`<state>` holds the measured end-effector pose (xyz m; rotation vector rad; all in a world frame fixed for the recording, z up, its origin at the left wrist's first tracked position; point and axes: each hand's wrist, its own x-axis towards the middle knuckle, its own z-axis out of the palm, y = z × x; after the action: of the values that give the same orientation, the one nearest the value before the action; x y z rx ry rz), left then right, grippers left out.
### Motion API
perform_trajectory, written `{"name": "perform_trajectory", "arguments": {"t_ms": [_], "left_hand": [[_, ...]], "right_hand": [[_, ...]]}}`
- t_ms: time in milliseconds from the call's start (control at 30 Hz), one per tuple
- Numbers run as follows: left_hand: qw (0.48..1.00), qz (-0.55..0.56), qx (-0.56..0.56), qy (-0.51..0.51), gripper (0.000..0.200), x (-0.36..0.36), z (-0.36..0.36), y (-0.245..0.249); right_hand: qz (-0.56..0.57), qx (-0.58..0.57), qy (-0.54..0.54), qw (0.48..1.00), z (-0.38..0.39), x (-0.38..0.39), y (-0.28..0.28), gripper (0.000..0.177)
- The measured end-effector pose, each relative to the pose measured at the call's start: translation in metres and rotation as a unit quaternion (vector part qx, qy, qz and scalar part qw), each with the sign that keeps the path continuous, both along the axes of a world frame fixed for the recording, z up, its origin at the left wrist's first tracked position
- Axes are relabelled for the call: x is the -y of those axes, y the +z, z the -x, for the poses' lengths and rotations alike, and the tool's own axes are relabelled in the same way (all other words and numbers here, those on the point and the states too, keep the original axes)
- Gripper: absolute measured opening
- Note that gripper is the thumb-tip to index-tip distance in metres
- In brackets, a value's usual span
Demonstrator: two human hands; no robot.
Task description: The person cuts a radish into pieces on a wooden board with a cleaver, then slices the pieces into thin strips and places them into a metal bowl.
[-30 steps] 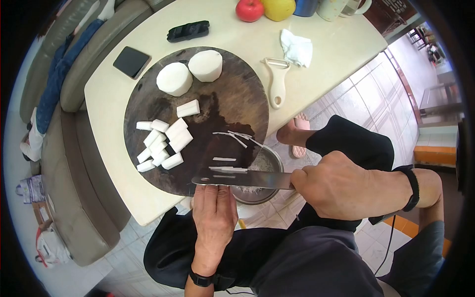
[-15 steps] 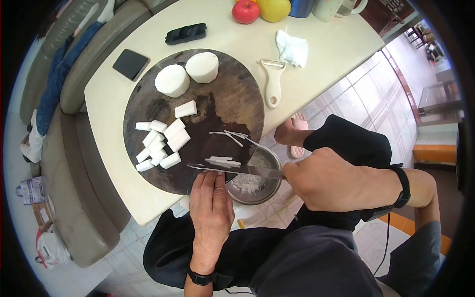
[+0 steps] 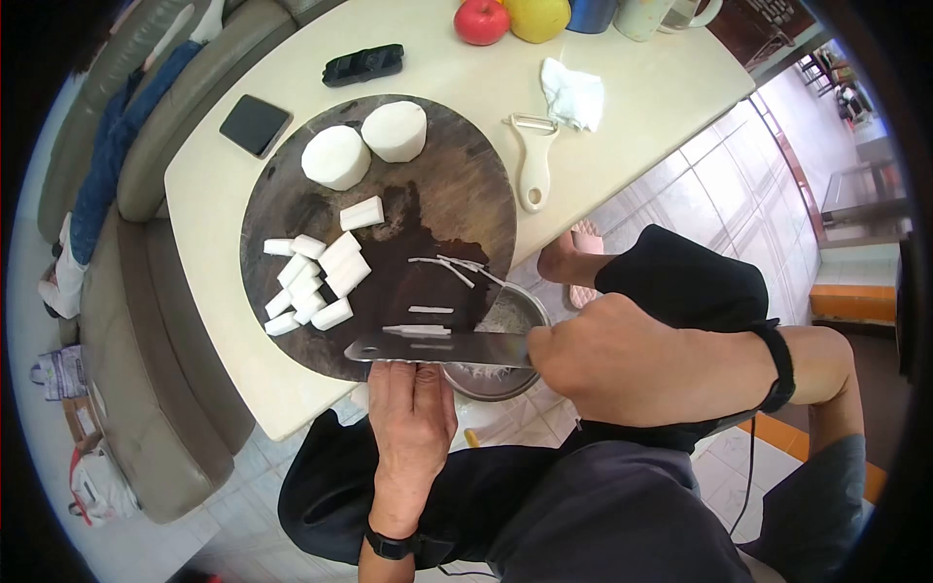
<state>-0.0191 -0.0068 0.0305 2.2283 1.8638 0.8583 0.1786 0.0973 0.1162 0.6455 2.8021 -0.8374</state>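
My right hand (image 3: 622,360) is closed round the handle of a kitchen knife (image 3: 437,348), its blade lying across the near edge of a round dark chopping board (image 3: 457,175). Just behind the blade, my left hand (image 3: 410,413) has its fingers bent and pressed together; the blade hides what lies under their tips. Thin white radish strips (image 3: 418,330) rest in front of the blade, with more strips (image 3: 447,264) farther up. Several white radish sticks (image 3: 340,267) lie at the board's left. Two thick radish rounds (image 3: 336,158) stand at its far side.
Partly under the knife and board edge is a metal bowl (image 3: 515,389) with white shreds. A peeler (image 3: 535,165), crumpled tissue (image 3: 571,94), phone (image 3: 255,125), black object (image 3: 362,65), red apple (image 3: 481,21) and yellow fruit (image 3: 537,19) lie on the table (image 3: 209,321). Someone sits on the sofa (image 3: 160,389).
The knife has shifted left and toward me, its broad face now showing more. The strips before the blade have spread, one now lying apart. My left hand stays almost in place.
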Motion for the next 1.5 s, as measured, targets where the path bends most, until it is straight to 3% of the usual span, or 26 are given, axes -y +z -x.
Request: {"name": "perform_trajectory", "arguments": {"t_ms": [167, 433, 967, 1267, 1500], "left_hand": [[0.997, -0.023, -0.069, 0.021, 0.042, 0.004, -0.002, 0.001], [0.998, -0.044, -0.033, 0.033, 0.046, 0.019, 0.004, -0.014], [0.997, -0.046, -0.043, 0.034, 0.029, 0.024, 0.005, -0.013], [0.999, -0.035, -0.027, 0.024, 0.022, 0.023, 0.006, -0.014], [0.999, -0.007, -0.046, 0.023, 0.033, 0.026, 0.006, -0.012]], "right_hand": [[-0.027, -0.015, -0.04, 0.999, -0.007, 0.001, -0.002, 0.013], [0.002, 0.002, -0.087, 0.996, -0.011, 0.003, 0.003, 0.013], [-0.002, 0.009, -0.029, 1.0, -0.01, 0.016, 0.014, 0.019], [-0.053, 0.036, 0.024, 0.998, -0.005, 0.007, 0.017, 0.013], [-0.035, 0.003, 0.083, 0.996, 0.006, 0.004, 0.004, 0.019]]}}
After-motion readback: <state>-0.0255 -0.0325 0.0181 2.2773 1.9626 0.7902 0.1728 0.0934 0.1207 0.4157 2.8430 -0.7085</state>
